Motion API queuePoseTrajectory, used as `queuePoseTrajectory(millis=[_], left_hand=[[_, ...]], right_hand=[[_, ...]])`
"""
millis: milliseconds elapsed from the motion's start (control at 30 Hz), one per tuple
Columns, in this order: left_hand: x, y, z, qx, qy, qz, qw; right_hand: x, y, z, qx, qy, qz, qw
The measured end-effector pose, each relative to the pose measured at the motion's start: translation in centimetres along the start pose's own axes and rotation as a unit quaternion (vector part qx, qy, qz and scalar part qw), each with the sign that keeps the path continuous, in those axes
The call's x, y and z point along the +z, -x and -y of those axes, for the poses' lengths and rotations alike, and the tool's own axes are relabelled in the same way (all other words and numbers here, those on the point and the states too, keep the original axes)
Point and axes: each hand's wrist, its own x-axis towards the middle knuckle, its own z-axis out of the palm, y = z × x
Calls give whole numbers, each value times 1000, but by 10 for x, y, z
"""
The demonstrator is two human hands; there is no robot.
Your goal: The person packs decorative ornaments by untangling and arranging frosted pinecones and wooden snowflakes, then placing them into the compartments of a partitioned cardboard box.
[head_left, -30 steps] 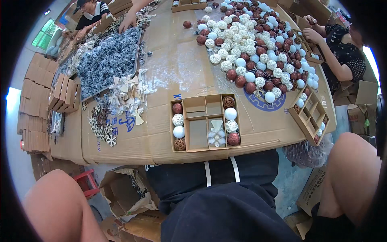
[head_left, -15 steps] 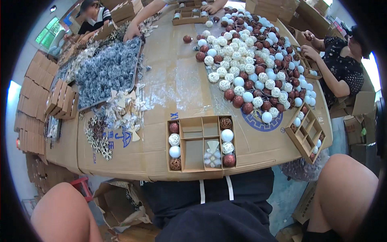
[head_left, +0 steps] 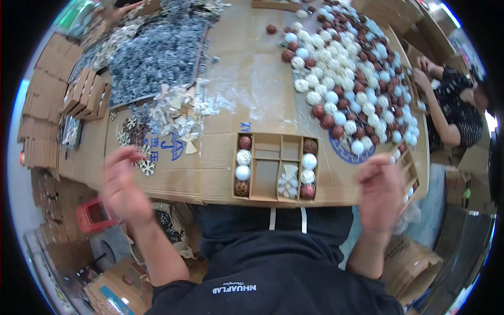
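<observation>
My left hand [head_left: 125, 186] is raised at the table's near left edge, beside wooden snowflakes [head_left: 147, 167]. Its fingers look loosely stretched, with nothing visible in them. On the right, my right hand [head_left: 379, 194] hovers near a second divided box [head_left: 408, 170] and partly covers it. It is blurred, but its fingers seem apart and nothing shows in them. Between my hands, touched by neither, a divided cardboard box [head_left: 266, 198] lies at the near edge. Its side columns hold brown, white and woven balls; a pale fan-shaped piece and a whitish cluster [head_left: 287, 186] fill one middle compartment.
Many brown and white balls [head_left: 336, 68] spread over the far right. A tray of frosted pinecones [head_left: 152, 63] lies far left, with pale wooden pieces [head_left: 181, 110] in front. Stacked cartons [head_left: 44, 100] stand at left. A co-worker [head_left: 454, 100] sits at right.
Both my hands have come up into view from below. My view has shifted, so the table sits higher in it. The far co-worker's arms are out of view.
</observation>
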Motion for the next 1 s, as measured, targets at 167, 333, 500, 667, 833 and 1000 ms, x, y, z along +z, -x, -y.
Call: queuePoseTrajectory(millis=[167,333,500,667,833,1000], left_hand=[[46,92,101,-279,-62,122,951],[70,96,80,-138,-77,314,936],[79,30,116,-93,-253,189,944],[69,-18,145,-141,-324,86,932],[34,-68,187,-110,-299,64,946],[47,-124,209,-61,-258,130,955]], right_hand=[[-37,13,-114,217,193,-75,954],[-21,9,-127,151,272,-5,951],[-44,-1,-152,91,253,-8,963],[-47,-5,-156,-6,354,7,935],[-45,-5,-153,11,261,0,965],[-43,-4,-151,-26,180,5,983]])
